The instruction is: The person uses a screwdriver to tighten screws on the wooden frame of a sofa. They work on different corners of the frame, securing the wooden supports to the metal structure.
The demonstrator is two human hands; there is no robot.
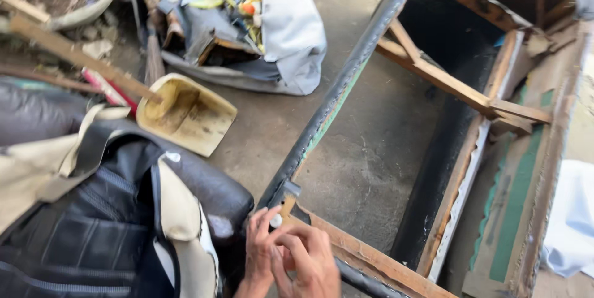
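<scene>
Both hands work at the near corner of an overturned wooden frame [433, 81] that lies on the concrete floor [365, 149]. The left hand [258, 254] has its fingers curled, the tips pressed against a small white round piece [276, 220] at the corner joint; it pinches this piece rather than wrapping around it. The right hand [308, 258] is also half closed, its fingers bent in toward the same spot and touching the left hand's fingers; whether it grips anything of its own cannot be told.

The frame is one open rectangle of worn, pale brown slats, with a diagonal brace across its far part. A black padded edge [346, 81] runs along its left side from the corner up toward the far end of the floor, with a green strip showing beside it.

To the left of the hands lies one black cushion cover [105, 224] with beige lining. Beyond it rests one yellowish dustpan [189, 115] on a wooden handle, and one grey sack [284, 32] of scraps sits at the far left of the floor.
</scene>
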